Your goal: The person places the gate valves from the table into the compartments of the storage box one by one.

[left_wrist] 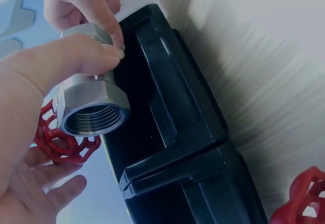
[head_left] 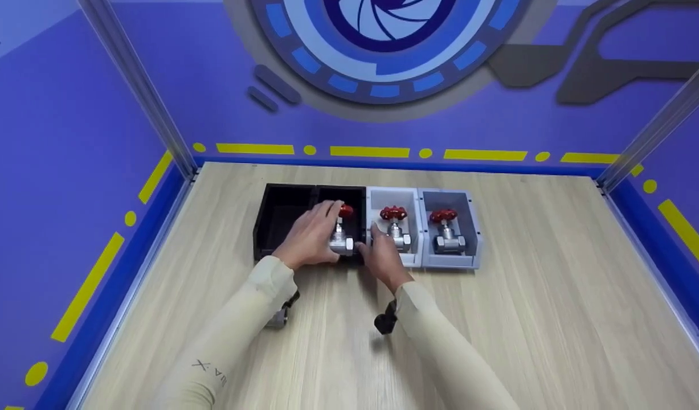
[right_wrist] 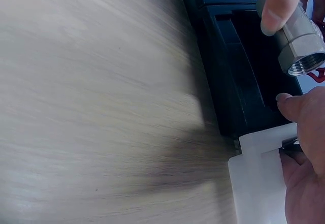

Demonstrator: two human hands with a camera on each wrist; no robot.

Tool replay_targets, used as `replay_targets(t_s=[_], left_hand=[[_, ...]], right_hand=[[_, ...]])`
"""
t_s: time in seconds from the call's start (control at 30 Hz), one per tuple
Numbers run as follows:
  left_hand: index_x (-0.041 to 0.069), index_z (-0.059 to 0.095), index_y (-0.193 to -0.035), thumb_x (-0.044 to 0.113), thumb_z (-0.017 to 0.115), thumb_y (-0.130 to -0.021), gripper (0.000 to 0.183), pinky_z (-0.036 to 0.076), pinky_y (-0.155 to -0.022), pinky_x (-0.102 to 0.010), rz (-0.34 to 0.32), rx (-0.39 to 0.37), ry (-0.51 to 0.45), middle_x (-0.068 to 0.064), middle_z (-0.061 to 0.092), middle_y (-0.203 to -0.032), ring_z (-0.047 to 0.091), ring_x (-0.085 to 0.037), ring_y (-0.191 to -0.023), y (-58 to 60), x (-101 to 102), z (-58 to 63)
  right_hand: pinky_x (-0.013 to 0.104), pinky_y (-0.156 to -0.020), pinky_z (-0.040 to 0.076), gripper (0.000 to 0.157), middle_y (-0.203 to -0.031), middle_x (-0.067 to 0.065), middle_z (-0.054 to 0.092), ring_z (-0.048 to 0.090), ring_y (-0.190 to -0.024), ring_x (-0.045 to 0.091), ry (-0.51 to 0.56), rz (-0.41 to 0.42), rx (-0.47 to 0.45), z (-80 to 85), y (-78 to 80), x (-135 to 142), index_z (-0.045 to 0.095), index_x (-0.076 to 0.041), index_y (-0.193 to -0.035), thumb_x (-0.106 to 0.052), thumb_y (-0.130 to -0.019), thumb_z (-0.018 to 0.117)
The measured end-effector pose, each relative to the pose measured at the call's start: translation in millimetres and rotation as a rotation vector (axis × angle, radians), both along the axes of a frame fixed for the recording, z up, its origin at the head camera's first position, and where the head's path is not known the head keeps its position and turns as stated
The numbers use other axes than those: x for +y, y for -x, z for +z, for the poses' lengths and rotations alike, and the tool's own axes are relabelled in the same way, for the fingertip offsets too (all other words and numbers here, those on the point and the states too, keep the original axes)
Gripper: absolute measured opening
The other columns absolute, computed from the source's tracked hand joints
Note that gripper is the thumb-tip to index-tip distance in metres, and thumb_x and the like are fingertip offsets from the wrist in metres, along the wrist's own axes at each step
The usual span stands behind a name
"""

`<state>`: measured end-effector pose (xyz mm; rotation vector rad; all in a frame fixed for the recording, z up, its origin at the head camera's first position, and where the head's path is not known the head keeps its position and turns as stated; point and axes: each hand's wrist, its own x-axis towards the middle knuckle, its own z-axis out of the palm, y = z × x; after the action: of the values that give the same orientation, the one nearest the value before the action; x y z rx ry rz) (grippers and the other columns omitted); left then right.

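My left hand (head_left: 309, 236) grips a metal gate valve (head_left: 342, 244) with a red handwheel, at the right-hand black bin (head_left: 358, 196). In the left wrist view the thumb lies across the body of that valve (left_wrist: 94, 99), its threaded opening facing the camera; the fingers are by the handwheel (left_wrist: 63, 142). My right hand (head_left: 383, 259) pinches the adjoining side walls of the black bin (right_wrist: 233, 76) and the white bin (right_wrist: 259, 178), thumb on the black side, fingers on the white side. Whether the held valve touches the bin floor is unclear.
Similar red-wheeled valves stand in the white bin (head_left: 373, 199) and the grey bin (head_left: 473, 228). Another black bin (head_left: 261, 228) adjoins on the left. A further valve (head_left: 278, 319) lies on the wooden table (head_left: 554, 296), partly hidden by my left forearm. Blue-purple walls surround the table.
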<state>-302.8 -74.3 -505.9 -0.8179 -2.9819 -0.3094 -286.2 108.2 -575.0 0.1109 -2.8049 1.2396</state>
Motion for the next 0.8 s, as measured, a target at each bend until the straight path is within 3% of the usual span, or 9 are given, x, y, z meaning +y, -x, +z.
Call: replay_targets(t_s=[0.47, 0.8], left_hand=[[0.006, 0.025, -0.152, 0.032, 0.086, -0.064, 0.110, 0.037, -0.112, -0.048, 0.030, -0.061, -0.035, -0.015, 0.036, -0.152, 0.039, -0.033, -0.138, 15.2, 1.2, -7.4], [0.006, 0.027, -0.151, 0.031, 0.086, -0.062, 0.110, 0.043, -0.108, -0.042, 0.021, -0.067, -0.058, -0.013, 0.040, -0.148, 0.041, -0.031, -0.136, 24.5, 2.2, -12.5]], right_hand=[[0.044, -0.102, 0.047, 0.063, -0.124, 0.028, 0.061, 0.059, -0.118, 0.035, -0.014, 0.002, -0.011, 0.3, 0.3, -0.8, 0.042, 0.008, -0.140, -0.024, -0.091, 0.066], [0.043, -0.105, 0.045, 0.067, -0.130, 0.029, 0.057, 0.055, -0.124, 0.034, -0.020, 0.014, -0.036, 0.4, 0.4, 0.8, 0.038, 0.009, -0.142, -0.026, -0.092, 0.065]])
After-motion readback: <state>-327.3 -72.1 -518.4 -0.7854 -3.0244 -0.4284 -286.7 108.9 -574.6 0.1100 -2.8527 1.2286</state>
